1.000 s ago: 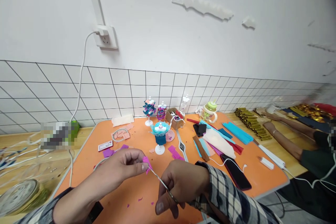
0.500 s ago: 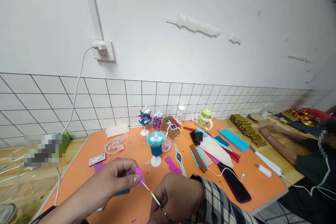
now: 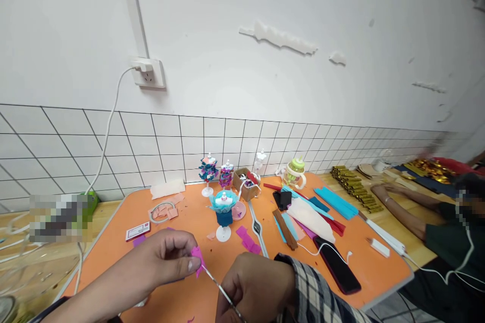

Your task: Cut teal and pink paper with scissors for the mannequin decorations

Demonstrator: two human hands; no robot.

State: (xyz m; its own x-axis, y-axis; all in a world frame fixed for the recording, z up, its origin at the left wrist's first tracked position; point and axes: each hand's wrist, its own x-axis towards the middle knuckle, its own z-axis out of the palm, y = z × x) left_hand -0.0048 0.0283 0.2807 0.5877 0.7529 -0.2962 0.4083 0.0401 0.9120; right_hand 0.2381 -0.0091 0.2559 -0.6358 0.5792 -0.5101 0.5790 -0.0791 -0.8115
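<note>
My left hand (image 3: pixel 162 260) pinches a small piece of bright pink crepe paper (image 3: pixel 196 254) between thumb and fingertips, above the orange table (image 3: pixel 182 300). My right hand (image 3: pixel 255 282), in a checked sleeve, is closed around slim metal scissors (image 3: pixel 217 284). Their handles are mostly hidden in the fist, and the blade tips meet the lower edge of the pink paper. Just beyond both hands stands a miniature dress form (image 3: pixel 224 216) in a dark blue and light blue paper outfit. More pink paper pieces (image 3: pixel 248 240) lie flat near my right hand.
Two decorated dress forms (image 3: pixel 208 169), a small cardboard box (image 3: pixel 246 191) and a green-lidded cup (image 3: pixel 295 173) line the back. Right are paper strips (image 3: pixel 336 202), a phone (image 3: pixel 338 265) and a white glue gun (image 3: pixel 386 236). A co-worker's arms (image 3: pixel 401 214) rest farther right.
The pink paper has turned slightly in my left fingers, and its lower edge now hangs over the scissor tips. My hands stay almost in place; the view shifts a little.
</note>
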